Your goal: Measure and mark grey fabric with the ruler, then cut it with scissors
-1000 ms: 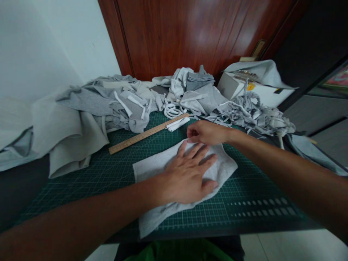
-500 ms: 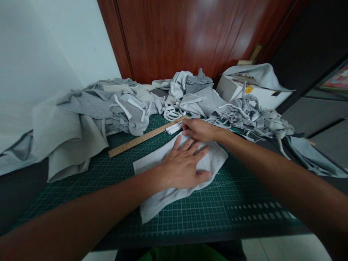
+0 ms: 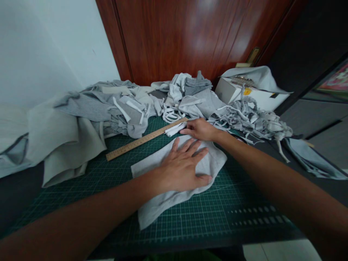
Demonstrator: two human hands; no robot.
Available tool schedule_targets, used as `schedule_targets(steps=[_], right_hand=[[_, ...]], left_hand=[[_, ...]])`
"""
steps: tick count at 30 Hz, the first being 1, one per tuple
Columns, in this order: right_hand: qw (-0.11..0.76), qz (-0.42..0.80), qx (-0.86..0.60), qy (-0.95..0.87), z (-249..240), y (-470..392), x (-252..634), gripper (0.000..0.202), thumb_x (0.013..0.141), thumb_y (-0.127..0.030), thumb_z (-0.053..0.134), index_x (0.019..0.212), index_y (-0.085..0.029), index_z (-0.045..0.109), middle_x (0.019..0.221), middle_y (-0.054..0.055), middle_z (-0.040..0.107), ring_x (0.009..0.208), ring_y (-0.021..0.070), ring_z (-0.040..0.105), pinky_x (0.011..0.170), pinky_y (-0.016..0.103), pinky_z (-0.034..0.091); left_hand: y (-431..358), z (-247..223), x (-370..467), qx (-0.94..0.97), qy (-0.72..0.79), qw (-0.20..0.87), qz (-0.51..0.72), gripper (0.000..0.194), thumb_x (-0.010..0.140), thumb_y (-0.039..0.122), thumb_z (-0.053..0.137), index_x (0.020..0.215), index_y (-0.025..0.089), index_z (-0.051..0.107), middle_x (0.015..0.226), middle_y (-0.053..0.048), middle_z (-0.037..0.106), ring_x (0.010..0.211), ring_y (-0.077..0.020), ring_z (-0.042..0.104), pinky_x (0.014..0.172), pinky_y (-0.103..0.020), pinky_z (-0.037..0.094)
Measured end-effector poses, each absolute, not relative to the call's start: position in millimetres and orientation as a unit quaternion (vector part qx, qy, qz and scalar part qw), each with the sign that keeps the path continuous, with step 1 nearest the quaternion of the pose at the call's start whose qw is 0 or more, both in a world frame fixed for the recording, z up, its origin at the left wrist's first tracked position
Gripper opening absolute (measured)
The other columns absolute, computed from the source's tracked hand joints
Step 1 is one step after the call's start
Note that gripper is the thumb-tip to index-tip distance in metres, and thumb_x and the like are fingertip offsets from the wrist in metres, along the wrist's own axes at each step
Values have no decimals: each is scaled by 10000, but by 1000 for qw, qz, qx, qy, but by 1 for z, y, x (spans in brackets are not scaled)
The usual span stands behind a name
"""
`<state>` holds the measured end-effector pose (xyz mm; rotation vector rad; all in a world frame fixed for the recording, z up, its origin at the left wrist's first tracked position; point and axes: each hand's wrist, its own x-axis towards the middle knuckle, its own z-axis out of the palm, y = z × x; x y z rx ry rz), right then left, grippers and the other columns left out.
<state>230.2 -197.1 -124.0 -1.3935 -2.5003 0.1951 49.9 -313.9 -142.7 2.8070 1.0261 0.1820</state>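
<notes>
- My left hand [image 3: 182,172], fingers spread, lies on the cloth [image 3: 210,163] atop the cutting mat [image 3: 190,221].
- My right hand [image 3: 199,129] curls by its far edge; whether pinching, I can't tell.
- Likely light, soft, floppy: best gripped by edges.

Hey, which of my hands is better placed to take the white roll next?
Probably your right hand: it's right beside the roll, though contact is unclear. Your left hand lies spread on the cloth, farther from it.
</notes>
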Motion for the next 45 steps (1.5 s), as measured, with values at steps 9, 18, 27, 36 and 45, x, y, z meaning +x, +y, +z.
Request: schedule_targets(steps=[9, 18, 27, 36, 45], right_hand=[[38, 240, -508, -826, -91, -211, 257, 505, 802, -662, 700, 644, -183, 667, 561, -29, 509, 568, 133, 426, 555, 296, 320], [176, 247, -514, -802, -110, -216, 275, 213, 739, -386, 729, 755, -198, 630, 669, -16, 612, 635, 155, 525, 604, 289, 383], [235, 193, -552, -777, -127, -220, 276, 284, 729, -421, 783, 760, -194, 615, 684, -10, 591, 643, 160, 514, 606, 301, 368], [232, 177, -584, -757, -130, -216, 278, 404, 704, -549, 810, 711, -194, 618, 649, -7, 594, 620, 157, 507, 577, 295, 355], [229, 156, -597, -753, -131, -219, 278, 344, 739, -489, 798, 725, -187, 635, 654, -1, 619, 607, 153, 513, 578, 290, 365]], left_hand=[[-313, -142, 50, 934, 343, 73, 64, 920, 915, 807, 435, 1650, 272, 292, 1759, -124, 164, 1643, -306, 42, 1284, -640, 5], [-311, -145, 49, 936, 338, 60, 71, 931, 913, 813, 430, 1652, 266, 284, 1755, -117, 195, 1638, -327, 74, 1281, -645, 27], [-311, -143, 50, 936, 341, 61, 59, 931, 916, 801, 434, 1649, 247, 285, 1748, -135, 221, 1629, -353, 105, 1272, -662, 49], [-301, -123, 58, 959, 280, 0, 53, 831, 858, 776, 540, 1423, 167, 552, 1462, -204, 546, 1378, -418, 457, 1133, -601, 330], [-291, -135, 58, 971, 215, 2, 109, 826, 873, 731, 584, 1423, 118, 528, 1508, -195, 514, 1443, -367, 427, 1206, -460, 301]])
